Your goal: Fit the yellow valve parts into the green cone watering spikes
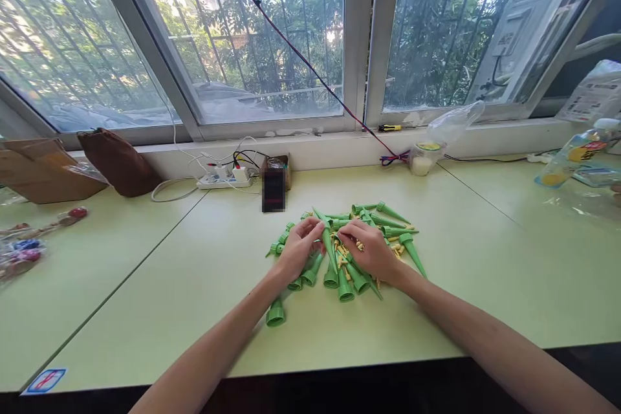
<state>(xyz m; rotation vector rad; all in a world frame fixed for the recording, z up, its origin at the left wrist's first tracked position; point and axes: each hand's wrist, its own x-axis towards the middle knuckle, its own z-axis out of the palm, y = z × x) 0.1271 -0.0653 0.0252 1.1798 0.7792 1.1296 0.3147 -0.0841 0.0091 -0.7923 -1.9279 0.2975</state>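
My left hand grips a green plastic spike, its long point tilted down toward me. Close beside it, my right hand is closed, fingertips pinched near the spike's side; what they hold, if anything, is too small to make out. Under and around both hands lies a heap of similar green cone-shaped spikes with ribbed, hollow wide ends. Small yellow pegs are scattered among them, partly hidden by my right hand. One loose cone lies nearer the table's front edge.
Behind the heap stand a small box with a dark pixelated front and a power strip with cables. A plastic cup stands by the sill. A bottle is at right; a brown pouch and cardboard box at left.
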